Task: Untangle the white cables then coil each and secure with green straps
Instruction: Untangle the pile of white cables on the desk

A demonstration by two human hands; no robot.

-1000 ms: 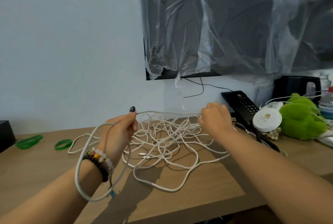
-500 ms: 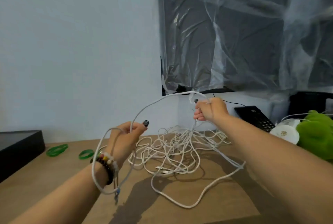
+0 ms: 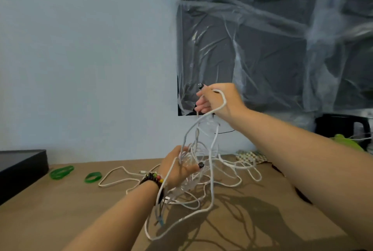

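Much of the white cable tangle [image 3: 201,186] is hard to follow: strands cross over each other, some are blurred near the left hand [image 3: 177,170], and how many separate cables there are cannot be told. The right hand [image 3: 219,100] is raised in front of the wall, its fingers [image 3: 202,102] curled round a loop of cable that passes over the back of the hand and drops down into the heap. The left hand sits lower, just above the bench [image 3: 60,210], with cable strands running across its palm and round the wrist; its fingers are spread and lie among the strands, and whether they actually clamp any strand cannot be made out. A beaded bracelet [image 3: 152,178] circles that wrist. The rest of the tangle lies spread on the brown wooden bench, casting thin shadows. Two green straps [image 3: 61,172] lie on the bench to the left, well apart from the cables, near a black box [image 3: 22,168] cut off by the left edge. A dark screen wrapped in crinkled clear plastic [image 3: 272,39] hangs on the pale wall. At the right edge a black kettle [image 3: 343,129] and something green [image 3: 345,141] are partly hidden by the right forearm.
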